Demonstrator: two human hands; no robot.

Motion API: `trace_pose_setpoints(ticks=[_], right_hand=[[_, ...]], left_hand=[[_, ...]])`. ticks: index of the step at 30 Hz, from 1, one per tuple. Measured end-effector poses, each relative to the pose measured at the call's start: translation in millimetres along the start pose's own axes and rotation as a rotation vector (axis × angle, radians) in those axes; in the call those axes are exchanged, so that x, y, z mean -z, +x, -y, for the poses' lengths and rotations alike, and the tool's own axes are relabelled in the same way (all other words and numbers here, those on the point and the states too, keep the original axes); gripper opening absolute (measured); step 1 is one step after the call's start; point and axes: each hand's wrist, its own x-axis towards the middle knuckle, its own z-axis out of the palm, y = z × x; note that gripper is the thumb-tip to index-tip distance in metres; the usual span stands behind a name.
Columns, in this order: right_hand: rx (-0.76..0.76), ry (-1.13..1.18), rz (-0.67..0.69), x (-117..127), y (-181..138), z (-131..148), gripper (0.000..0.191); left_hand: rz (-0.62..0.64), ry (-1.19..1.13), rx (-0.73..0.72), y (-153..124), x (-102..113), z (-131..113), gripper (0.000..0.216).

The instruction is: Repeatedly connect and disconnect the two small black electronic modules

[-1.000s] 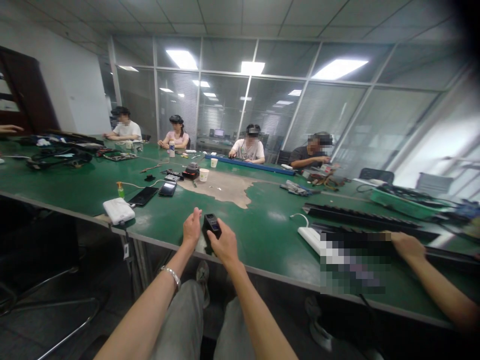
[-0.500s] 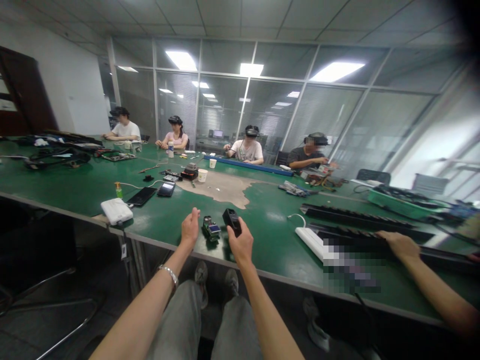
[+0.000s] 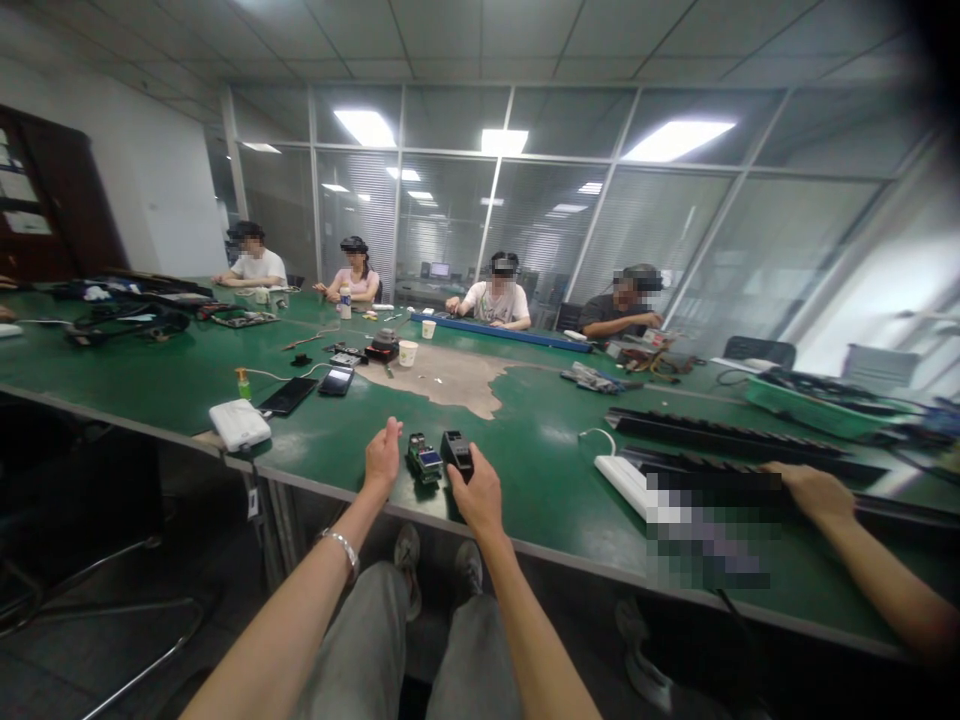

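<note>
My right hand [image 3: 475, 492] is closed around a small black box-shaped device [image 3: 456, 450], held just above the green table [image 3: 525, 440] near its front edge. Just left of it a small green module with a blue face [image 3: 424, 460] sits on the table. My left hand [image 3: 382, 458] rests at the table edge beside the module, fingers loosely apart and holding nothing. A metal bracelet is on my left wrist.
A white box [image 3: 238, 423], two dark phones [image 3: 289, 395] and a small green bottle [image 3: 242, 382] lie to the left. A white power strip [image 3: 622, 478] and long black bars [image 3: 720, 435] lie right, where another person's hand [image 3: 814, 490] rests. Several people sit at the far side.
My right hand lifted the black device off the green module, swung it right, and has now lowered it closer beside the module. My left hand stayed at the table edge.
</note>
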Motion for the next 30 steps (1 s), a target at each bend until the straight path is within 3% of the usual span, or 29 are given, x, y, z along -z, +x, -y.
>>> trace_pose_setpoints(ticks=[6,13,19,30], right_hand=[[-0.171,0.16,-0.037,10,13,31,0.059],[-0.062,0.175,0.045,-1,19,74,0.052],[0.036,0.078,0.126,-7,15,77,0.04],[0.124,-0.001,0.1,-24,-11,58,0.063]], left_hand=[[-0.01,0.003,0.012,0,0,-2,0.071],[-0.003,-0.011,0.01,2,2,0,0.071],[-0.015,-0.009,0.009,0,5,-2,0.07],[-0.018,-0.017,0.02,0,5,-3,0.07]])
